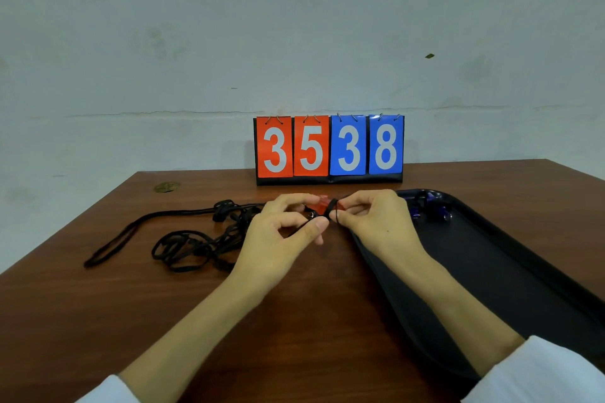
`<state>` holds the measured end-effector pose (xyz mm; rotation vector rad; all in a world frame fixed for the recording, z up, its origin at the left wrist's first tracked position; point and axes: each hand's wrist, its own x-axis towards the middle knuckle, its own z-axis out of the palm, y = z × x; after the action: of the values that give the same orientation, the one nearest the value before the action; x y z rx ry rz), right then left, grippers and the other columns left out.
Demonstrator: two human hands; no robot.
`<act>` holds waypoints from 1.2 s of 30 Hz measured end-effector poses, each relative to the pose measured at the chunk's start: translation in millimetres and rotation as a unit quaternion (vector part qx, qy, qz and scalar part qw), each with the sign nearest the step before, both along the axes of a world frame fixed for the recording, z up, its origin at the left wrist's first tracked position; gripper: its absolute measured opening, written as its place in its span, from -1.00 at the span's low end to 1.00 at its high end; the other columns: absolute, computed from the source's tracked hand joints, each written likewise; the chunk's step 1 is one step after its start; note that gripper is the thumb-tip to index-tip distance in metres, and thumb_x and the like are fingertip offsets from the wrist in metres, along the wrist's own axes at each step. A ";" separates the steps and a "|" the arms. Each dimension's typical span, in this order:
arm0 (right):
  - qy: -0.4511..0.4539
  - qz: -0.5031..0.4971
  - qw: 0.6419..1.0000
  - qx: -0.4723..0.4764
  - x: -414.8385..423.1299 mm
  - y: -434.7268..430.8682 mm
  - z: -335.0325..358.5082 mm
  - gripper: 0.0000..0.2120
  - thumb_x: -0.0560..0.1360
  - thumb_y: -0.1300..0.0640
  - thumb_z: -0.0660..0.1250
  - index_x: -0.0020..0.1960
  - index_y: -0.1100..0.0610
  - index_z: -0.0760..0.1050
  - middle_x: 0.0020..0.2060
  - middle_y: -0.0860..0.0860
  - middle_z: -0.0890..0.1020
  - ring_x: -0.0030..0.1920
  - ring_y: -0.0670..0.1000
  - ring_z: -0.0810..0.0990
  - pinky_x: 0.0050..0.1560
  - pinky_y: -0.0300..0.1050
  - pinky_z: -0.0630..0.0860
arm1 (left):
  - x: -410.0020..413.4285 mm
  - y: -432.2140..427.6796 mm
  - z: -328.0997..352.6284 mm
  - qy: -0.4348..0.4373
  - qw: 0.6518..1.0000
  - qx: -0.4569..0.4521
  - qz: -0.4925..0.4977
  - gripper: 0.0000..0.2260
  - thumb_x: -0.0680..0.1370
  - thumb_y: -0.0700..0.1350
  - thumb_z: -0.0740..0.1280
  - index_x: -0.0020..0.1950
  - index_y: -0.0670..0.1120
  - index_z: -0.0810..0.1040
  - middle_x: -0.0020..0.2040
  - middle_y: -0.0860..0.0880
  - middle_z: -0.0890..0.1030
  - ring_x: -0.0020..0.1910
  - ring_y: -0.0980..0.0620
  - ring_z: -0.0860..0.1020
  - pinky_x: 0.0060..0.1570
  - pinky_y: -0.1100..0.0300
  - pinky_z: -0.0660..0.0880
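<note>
My left hand [278, 232] and right hand [376, 222] both pinch a black cord [330, 206] looped round a small red plastic piece [322, 202], held above mid-counter [98, 321] by the left rim of the black tray [491, 271]. The piece looks light and hard, the cord limp and quick to tangle - best gripped close to the loop. The only writing is on the flip scoreboard [329, 149] at the far edge - 3538.

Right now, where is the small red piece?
In the head view the red piece is held mid-table between the left hand and right hand, in front of the scoreboard, just left of the black tray.
</note>
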<state>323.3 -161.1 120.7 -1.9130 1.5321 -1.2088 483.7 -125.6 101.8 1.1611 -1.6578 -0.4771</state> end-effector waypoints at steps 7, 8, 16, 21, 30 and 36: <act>0.157 0.112 0.981 0.008 6.9 7.9 -1.1 -0.78 0.42 0.12 0.42 0.07 0.06 0.61 -0.13 -0.08 0.63 -0.13 -0.16 0.57 0.01 -0.24 0.54 | 6.6 2.9 5.8 0.139 0.985 0.068 -0.077 -0.58 0.46 0.24 0.20 -0.19 -0.02 0.71 -0.11 -0.12 0.70 0.02 -0.07 0.63 0.08 0.17 0.40; 0.162 0.139 0.977 0.012 6.8 9.8 0.1 -0.78 0.42 0.14 0.43 0.06 0.06 0.61 -0.15 -0.09 0.62 -0.14 -0.16 0.56 0.00 -0.26 0.53 | 8.3 2.5 8.2 0.155 0.982 0.080 -0.069 -0.53 0.47 0.26 0.14 -0.15 -0.03 0.71 -0.08 -0.10 0.70 0.04 -0.06 0.63 0.16 0.10 0.38; 0.123 0.355 0.921 0.100 11.8 23.7 9.1 -0.85 0.40 0.25 0.43 -0.11 0.01 0.63 -0.20 -0.09 0.66 -0.18 -0.17 0.60 -0.07 -0.29 0.55 | 42.9 -11.0 12.6 0.232 0.967 0.106 -0.022 -0.54 0.65 -0.09 -0.07 0.07 -0.13 0.63 0.06 -0.03 0.68 0.18 0.05 0.54 0.24 0.00 0.37; 0.014 0.342 0.936 0.081 0.5 26.8 28.5 -0.84 0.35 0.28 0.46 -0.14 0.05 0.64 -0.21 -0.03 0.69 -0.16 -0.08 0.63 -0.03 -0.25 0.57 | 44.2 -26.1 -1.4 0.098 0.968 0.232 0.004 -0.65 0.44 -0.36 0.19 -0.16 -0.02 0.71 -0.02 -0.03 0.69 0.14 -0.07 0.56 0.19 -0.04 0.46; -0.155 0.075 0.985 -0.022 -11.2 14.1 32.5 -0.80 0.37 0.26 0.45 -0.24 -0.03 0.56 -0.33 -0.15 0.62 -0.32 -0.23 0.60 -0.26 -0.43 0.52 | 23.6 -11.5 -2.4 -0.020 0.987 0.147 -0.059 -0.87 0.51 -0.05 0.34 -0.15 0.03 0.69 -0.28 0.05 0.64 -0.18 0.27 0.59 -0.06 0.45 0.40; -0.060 -0.027 0.997 -0.043 -9.0 2.8 13.8 -0.81 0.40 0.18 0.44 0.01 0.12 0.62 -0.29 -0.15 0.57 -0.24 -0.23 0.55 -0.25 -0.47 0.42 | 14.2 -8.1 -0.7 -0.060 0.992 0.096 -0.051 -0.87 0.39 0.12 0.36 -0.23 0.14 0.67 -0.22 -0.02 0.43 -0.26 0.18 0.41 -0.20 0.43 0.38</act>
<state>314.3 -158.3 134.5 -1.8256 1.4998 -1.4092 497.9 -133.8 101.1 1.2688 -1.8130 -0.6547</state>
